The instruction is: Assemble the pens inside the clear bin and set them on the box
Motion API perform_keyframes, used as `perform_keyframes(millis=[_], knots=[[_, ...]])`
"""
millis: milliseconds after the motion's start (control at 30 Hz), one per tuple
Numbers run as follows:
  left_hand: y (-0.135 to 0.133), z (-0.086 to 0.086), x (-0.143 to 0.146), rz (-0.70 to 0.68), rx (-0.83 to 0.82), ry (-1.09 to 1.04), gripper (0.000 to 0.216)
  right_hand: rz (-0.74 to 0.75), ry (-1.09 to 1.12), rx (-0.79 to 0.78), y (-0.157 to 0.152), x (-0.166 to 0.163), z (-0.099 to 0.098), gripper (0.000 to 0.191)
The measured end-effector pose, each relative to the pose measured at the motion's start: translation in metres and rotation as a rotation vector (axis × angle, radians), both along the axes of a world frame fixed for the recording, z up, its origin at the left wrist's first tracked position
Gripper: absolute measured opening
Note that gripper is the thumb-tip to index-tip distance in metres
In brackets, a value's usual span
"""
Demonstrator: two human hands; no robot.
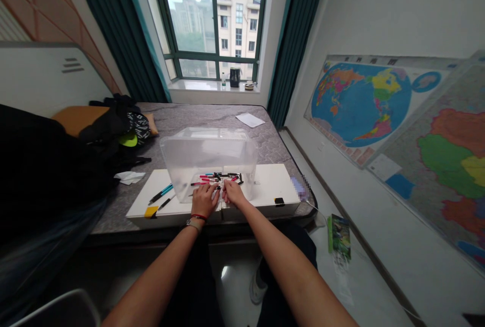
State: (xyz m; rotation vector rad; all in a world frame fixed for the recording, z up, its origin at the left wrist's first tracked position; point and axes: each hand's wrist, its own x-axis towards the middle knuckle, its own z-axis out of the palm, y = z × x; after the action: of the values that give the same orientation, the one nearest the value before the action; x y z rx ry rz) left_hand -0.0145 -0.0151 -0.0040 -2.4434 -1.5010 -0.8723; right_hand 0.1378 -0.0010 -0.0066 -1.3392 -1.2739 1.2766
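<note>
A clear plastic box point(208, 154) lies on its side with its opening toward me. Inside it are several pens point(216, 175), black, red and blue, scattered on the lower wall. My left hand point(204, 200) is at the opening, fingers bent and closed around what looks like a dark pen point(219, 188). Close beside it, my right hand point(232, 193) is closed in a pinch; what sits between its fingers is hidden. To the left, two blue pens point(161, 193) and a black pen point(165, 202) lie outside the box.
Two white boxes point(275, 183) under the plastic box form a low surface on a grey mattress point(212, 113). Dark clothing point(109, 127) and a crumpled tissue point(130, 177) lie at left, a paper sheet point(250, 120) at the back. A green package point(339, 236) sits on the floor.
</note>
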Motion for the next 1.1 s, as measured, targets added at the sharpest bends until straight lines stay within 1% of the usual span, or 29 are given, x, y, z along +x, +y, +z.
perform_keyframes(millis=[100,200,400,667,800,900,1100], knots=[[-0.003,0.005,0.001,-0.004,0.001,0.004,0.03,-0.039,0.059,-0.039,0.001,0.0,0.002,0.05],[-0.005,0.008,0.001,-0.005,-0.001,0.027,0.034,-0.049,0.065,-0.056,0.001,0.001,0.006,0.053],[-0.006,0.012,0.002,0.005,-0.016,0.054,0.031,0.031,0.025,-0.083,0.002,0.003,0.009,0.062],[-0.013,0.024,0.0,-0.016,-0.011,0.083,0.022,0.023,0.019,-0.15,0.008,0.005,0.006,0.067],[-0.027,0.031,-0.002,-0.059,0.012,0.122,0.023,0.007,0.033,-0.152,0.01,0.006,0.005,0.067],[-0.041,0.035,-0.005,-0.093,0.048,0.192,0.023,0.016,0.061,-0.178,0.01,0.006,0.006,0.068],[-0.064,0.047,-0.017,-0.293,0.123,0.365,0.016,0.009,0.051,-0.172,0.007,0.005,0.008,0.068]])
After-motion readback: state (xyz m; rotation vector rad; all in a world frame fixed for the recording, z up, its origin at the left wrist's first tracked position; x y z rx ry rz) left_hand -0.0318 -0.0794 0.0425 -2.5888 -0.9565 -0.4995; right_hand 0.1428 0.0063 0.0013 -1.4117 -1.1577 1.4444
